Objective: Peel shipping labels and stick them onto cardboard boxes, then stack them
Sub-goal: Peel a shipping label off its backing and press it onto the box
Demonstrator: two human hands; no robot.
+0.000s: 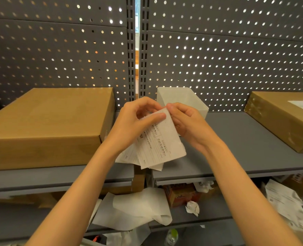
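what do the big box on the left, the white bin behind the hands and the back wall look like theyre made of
Big box: brown corrugated cardboard by its look, matte, with folded edges. White bin: probably translucent plastic, frosted, since light glows through its walls. Back wall: likely dark grey painted sheet metal, punched with regular holes that let light through.

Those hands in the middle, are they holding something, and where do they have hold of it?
Both hold a small stack of shipping labels. The left hand and right hand pinch its top edge, near one upper corner.
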